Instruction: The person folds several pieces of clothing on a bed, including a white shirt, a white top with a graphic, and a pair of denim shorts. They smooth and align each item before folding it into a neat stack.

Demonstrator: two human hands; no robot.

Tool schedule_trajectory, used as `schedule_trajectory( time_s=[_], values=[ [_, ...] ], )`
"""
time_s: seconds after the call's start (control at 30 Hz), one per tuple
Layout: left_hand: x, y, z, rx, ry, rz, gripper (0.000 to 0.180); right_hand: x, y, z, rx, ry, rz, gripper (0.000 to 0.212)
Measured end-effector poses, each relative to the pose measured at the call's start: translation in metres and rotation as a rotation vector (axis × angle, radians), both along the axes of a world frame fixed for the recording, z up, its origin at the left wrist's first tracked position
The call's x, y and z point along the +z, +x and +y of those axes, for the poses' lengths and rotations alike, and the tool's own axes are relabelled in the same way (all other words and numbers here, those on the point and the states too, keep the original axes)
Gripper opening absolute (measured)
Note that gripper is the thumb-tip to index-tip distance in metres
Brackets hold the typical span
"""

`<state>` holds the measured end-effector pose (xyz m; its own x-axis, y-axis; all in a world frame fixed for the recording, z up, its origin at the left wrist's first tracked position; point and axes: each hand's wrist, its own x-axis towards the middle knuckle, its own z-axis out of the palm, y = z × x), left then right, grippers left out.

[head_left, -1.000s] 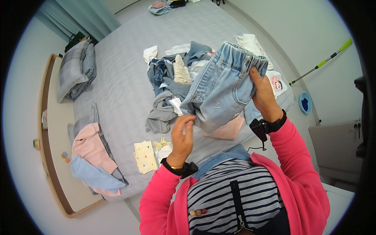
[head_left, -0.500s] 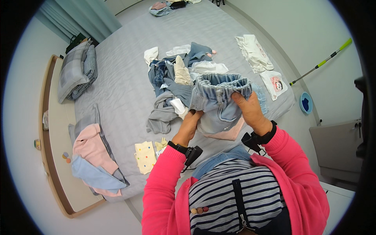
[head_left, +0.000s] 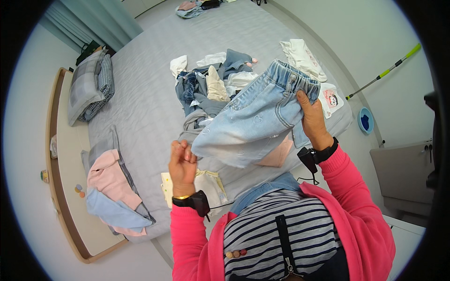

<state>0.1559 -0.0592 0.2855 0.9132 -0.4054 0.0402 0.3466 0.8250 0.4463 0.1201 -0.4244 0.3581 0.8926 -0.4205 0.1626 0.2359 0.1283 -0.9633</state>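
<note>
Your right hand (head_left: 316, 122) closed on light-blue denim trousers (head_left: 255, 117) near the waistband, the trousers raised above the grey bed (head_left: 140, 89), your left hand (head_left: 182, 167) loosely half-curled beside their lower edge, contact unclear.

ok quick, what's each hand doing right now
Left hand: half open, fingers loosely curled, beside the denim garment; contact unclear.
Right hand: closed, holding the denim garment near its waistband.
</note>
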Motion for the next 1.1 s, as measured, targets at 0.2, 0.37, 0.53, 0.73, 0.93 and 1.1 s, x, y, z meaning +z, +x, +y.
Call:
schedule_trajectory(
  time_s=[0.2, 0.37, 0.53, 0.73, 0.93, 1.1],
  values=[
    [0.027, 0.003, -0.036, 0.256, 1.434, -0.642, 0.053, 0.019, -0.003, 0.017, 0.477, -0.174, 0.048, 0.041],
    [0.037, 0.000, -0.092, 0.176, 1.253, -0.815, 0.049, 0.027, -0.008, 0.036, 0.592, -0.198, 0.162, 0.046],
    [0.030, 0.001, -0.081, -0.429, 0.902, -0.304, 0.040, 0.016, -0.012, 0.010, 0.669, 0.332, 0.251, 0.048],
    [0.018, 0.005, -0.081, -0.498, 0.778, 0.030, 0.045, -0.054, -0.039, 0.009, 0.783, 0.073, 0.580, 0.052],
    [-0.009, 0.000, -0.101, -0.482, 1.141, 0.002, 0.068, -0.079, -0.049, -0.009, 0.424, 0.154, 0.608, 0.062],
    [-0.026, 0.000, -0.140, -0.414, 1.165, -0.545, 0.074, -0.077, -0.063, -0.036, 0.406, -0.181, 0.501, 0.065]
  ],
)
